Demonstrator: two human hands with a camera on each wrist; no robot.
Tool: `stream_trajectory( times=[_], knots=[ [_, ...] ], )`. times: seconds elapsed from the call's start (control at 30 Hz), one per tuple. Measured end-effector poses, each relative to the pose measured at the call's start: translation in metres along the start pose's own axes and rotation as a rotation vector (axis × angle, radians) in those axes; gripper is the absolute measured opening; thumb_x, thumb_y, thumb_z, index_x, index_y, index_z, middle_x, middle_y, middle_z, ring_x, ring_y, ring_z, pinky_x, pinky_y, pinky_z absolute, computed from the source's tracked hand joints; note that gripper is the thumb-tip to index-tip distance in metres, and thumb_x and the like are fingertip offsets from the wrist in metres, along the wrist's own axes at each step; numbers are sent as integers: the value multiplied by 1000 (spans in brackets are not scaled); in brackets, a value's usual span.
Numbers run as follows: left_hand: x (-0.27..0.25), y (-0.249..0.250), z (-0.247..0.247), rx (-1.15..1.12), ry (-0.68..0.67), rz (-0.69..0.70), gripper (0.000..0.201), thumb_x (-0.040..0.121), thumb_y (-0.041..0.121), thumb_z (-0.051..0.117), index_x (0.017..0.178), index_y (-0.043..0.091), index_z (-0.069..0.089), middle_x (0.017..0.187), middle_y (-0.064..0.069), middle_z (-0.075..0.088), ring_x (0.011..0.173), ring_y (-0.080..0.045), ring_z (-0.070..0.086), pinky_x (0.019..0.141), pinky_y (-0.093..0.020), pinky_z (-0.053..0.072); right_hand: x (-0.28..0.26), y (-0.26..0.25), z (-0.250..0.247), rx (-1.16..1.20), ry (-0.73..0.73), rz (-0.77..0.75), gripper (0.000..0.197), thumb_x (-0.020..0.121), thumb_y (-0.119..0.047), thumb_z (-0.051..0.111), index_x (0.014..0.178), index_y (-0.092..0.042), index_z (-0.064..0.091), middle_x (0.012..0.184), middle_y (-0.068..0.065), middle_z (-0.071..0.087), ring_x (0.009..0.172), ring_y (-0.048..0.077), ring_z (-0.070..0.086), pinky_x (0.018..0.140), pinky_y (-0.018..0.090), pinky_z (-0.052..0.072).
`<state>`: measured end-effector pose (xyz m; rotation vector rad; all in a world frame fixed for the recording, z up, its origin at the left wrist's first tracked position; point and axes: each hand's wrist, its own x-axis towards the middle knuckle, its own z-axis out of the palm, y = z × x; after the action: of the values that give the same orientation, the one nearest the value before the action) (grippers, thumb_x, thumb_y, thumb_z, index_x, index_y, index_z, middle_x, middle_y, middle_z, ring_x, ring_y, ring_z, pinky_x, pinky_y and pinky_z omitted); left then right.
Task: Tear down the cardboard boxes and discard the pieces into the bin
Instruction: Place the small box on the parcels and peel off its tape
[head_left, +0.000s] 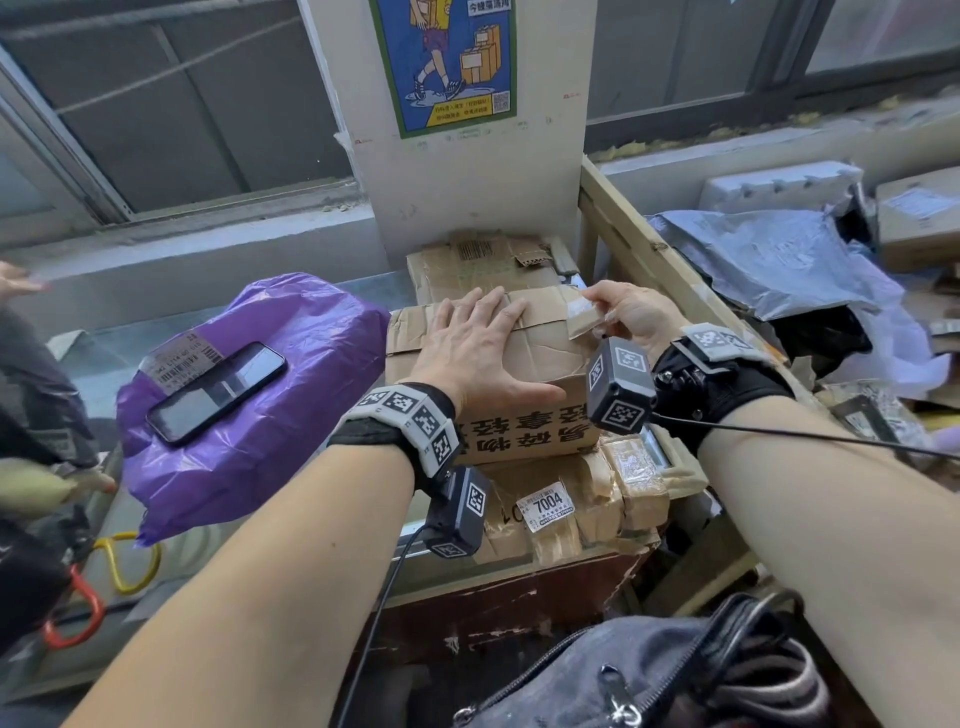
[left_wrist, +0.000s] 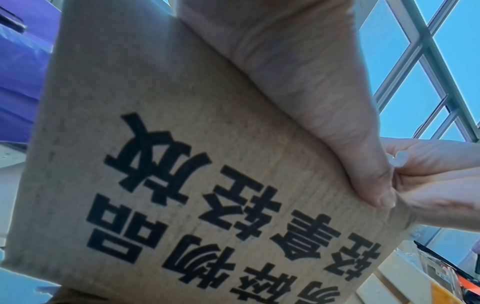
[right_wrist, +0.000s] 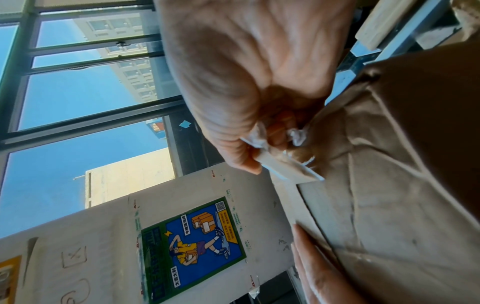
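A small brown cardboard box (head_left: 524, 364) with black printed characters on its front (left_wrist: 182, 185) sits on top of a taped-up box (head_left: 566, 504). My left hand (head_left: 478, 343) lies flat on the box's top, fingers spread straight, thumb over the front edge. My right hand (head_left: 618, 312) pinches a strip of clear packing tape (head_left: 582, 310) that lifts off the box's right top edge. In the right wrist view the thumb and fingers (right_wrist: 249, 144) clamp the crumpled tape (right_wrist: 285, 164) beside the box flap (right_wrist: 389, 185).
A purple plastic parcel (head_left: 291, 395) with a black phone (head_left: 215, 391) on it lies to the left. More flattened cardboard (head_left: 483, 260) stands behind, against a pillar with a poster (head_left: 447, 62). A wooden frame (head_left: 639, 244), grey mailer bags (head_left: 774, 260) and parcels fill the right. Another person's hand (head_left: 15, 280) shows at far left.
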<state>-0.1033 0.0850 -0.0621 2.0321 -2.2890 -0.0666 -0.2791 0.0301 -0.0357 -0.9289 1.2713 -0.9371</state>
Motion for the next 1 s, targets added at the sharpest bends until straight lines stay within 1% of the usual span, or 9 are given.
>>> stream_trajectory(
  times=[0.07,0.13,0.2,0.3,0.4,0.6,0.73,0.9,1.0],
  knots=[
    [0,1,0,-2,-2,0,115,59,92,44,151,32,12,160,5,7,147,-18,0,119,-45,-4,-1,1,-1,20,16,27,24,86,-12,62,64,-12,51,58,5,41,42,11,40,36,9,34],
    [-1,1,0,-5,-5,1,115,58,92,44,151,32,12,160,5,8,147,-17,0,119,-46,-4,0,4,-2,69,25,39,26,85,-12,63,62,-12,51,55,3,41,39,9,39,37,10,35],
    [-1,1,0,-4,-8,1,115,59,92,44,151,32,11,160,5,8,147,-18,0,119,-45,-4,2,6,-2,133,24,53,30,85,-13,63,59,-14,49,49,0,40,43,9,38,42,14,36],
    [-1,1,-1,1,-9,-4,115,59,92,44,151,32,11,160,4,8,147,-18,0,119,-45,-4,4,10,-2,213,46,72,33,86,-15,64,56,-15,49,49,-1,41,47,9,36,48,20,36],
    [-1,1,-1,-2,-7,1,115,58,92,44,151,33,11,160,3,8,147,-18,1,119,-45,-3,5,14,-1,327,67,80,32,87,-13,63,58,-15,49,41,-5,42,42,6,35,43,16,36],
    [-2,0,-1,16,-42,21,104,60,93,41,148,47,7,160,0,6,147,-22,0,118,-46,-3,11,21,1,535,119,118,35,88,-13,60,57,-13,44,37,-4,41,29,4,35,36,15,36],
    [-2,0,-1,22,-48,20,104,61,93,40,148,48,8,160,0,5,147,-22,-2,118,-46,-4,12,27,2,649,153,109,34,87,-10,59,57,-12,41,34,-3,39,29,5,34,36,17,35],
    [-3,-1,0,28,-43,23,103,61,93,38,148,47,8,160,1,5,147,-22,-2,118,-47,-4,10,26,1,769,214,111,38,90,-8,55,57,-12,35,31,-4,35,25,6,30,34,12,32],
    [-2,-2,1,33,-43,19,103,61,93,37,148,48,7,160,1,4,147,-22,-2,118,-47,-4,13,27,-2,801,229,125,39,93,-11,53,60,-14,32,28,-6,33,22,4,31,34,12,34]
  ],
)
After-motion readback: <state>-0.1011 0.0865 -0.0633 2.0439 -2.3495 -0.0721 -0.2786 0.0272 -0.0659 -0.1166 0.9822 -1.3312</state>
